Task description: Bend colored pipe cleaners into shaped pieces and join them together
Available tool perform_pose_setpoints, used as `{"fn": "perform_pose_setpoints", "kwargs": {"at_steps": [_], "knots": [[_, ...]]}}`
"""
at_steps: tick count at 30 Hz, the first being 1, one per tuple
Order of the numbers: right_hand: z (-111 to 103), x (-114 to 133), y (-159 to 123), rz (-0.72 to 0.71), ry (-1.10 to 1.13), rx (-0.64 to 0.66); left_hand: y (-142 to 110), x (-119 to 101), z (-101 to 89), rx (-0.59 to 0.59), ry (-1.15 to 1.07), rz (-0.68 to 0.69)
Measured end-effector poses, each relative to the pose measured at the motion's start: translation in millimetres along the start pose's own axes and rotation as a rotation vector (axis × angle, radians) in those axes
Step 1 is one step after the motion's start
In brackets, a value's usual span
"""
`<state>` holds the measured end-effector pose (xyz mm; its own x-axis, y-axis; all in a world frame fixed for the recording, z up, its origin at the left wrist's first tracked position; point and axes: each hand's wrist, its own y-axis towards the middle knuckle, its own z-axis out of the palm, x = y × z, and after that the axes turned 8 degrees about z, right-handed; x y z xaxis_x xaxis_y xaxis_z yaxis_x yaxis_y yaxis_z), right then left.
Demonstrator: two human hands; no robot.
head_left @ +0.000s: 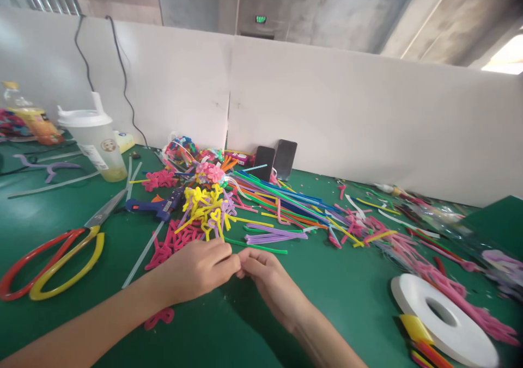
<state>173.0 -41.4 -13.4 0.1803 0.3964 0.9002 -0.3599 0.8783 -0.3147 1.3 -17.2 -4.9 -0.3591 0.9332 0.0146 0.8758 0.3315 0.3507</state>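
My left hand (pixel 200 267) and my right hand (pixel 265 275) meet fingertip to fingertip above the green table. Both are closed in a pinch, and whatever lies between the fingers is hidden or too small to make out. Just beyond them is a heap of bent yellow pipe cleaners (pixel 204 207), with bent pink pipe cleaners (pixel 177 241) beside it. A straight green pipe cleaner (pixel 261 247) lies behind the fingertips, near a purple bundle of pipe cleaners (pixel 278 235). One pink bent pipe-cleaner shape (pixel 160 318) rests below my left wrist.
Large scissors (pixel 67 256) with red and yellow handles lie at left, near a blue glue gun (pixel 157 207) and a lidded cup (pixel 98 145). A white tape roll (pixel 469 319) is at right. Two phones (pixel 285 158) lean against the white partition (pixel 368 123).
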Motion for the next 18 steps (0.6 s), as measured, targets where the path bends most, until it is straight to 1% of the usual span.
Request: {"fn": "perform_pose_setpoints", "kwargs": {"at_steps": [3,5,7,8,10,11,14,16,17,18], "knots": [[-0.9,-0.5,0.4,0.001,0.019,0.005,-0.3,0.4,-0.5,0.048,0.095,0.021],[-0.2,-1.9,1.4,-0.025,-0.008,-0.017,0.9,-0.2,0.8,0.046,0.079,-0.003],[1.5,-4.0,2.2,-0.083,-0.082,-0.069,3.3,-2.4,2.6,0.002,-0.013,-0.089],[2.6,-5.1,2.2,-0.129,-0.141,-0.109,5.0,-4.2,3.5,-0.033,-0.089,-0.156],[4.8,-7.4,1.1,-0.252,-0.314,-0.226,9.1,-8.2,5.3,-0.107,-0.303,-0.335],[5.7,-8.4,-0.1,-0.326,-0.427,-0.293,11.2,-10.2,6.2,-0.13,-0.45,-0.435],[7.0,-11.3,-5.0,-0.581,-0.806,-0.448,16.5,-14.5,9.2,-0.125,-0.983,-0.721],[6.3,-13.0,-7.4,-0.764,-1.018,-0.488,18.3,-15.5,10.3,-0.122,-1.271,-0.841],[5.5,-13.6,-7.7,-0.833,-1.088,-0.497,18.6,-15.4,10.1,-0.126,-1.343,-0.87],[4.5,-13.8,-7.4,-0.864,-1.126,-0.494,18.6,-15.0,9.5,-0.118,-1.364,-0.874]]}}
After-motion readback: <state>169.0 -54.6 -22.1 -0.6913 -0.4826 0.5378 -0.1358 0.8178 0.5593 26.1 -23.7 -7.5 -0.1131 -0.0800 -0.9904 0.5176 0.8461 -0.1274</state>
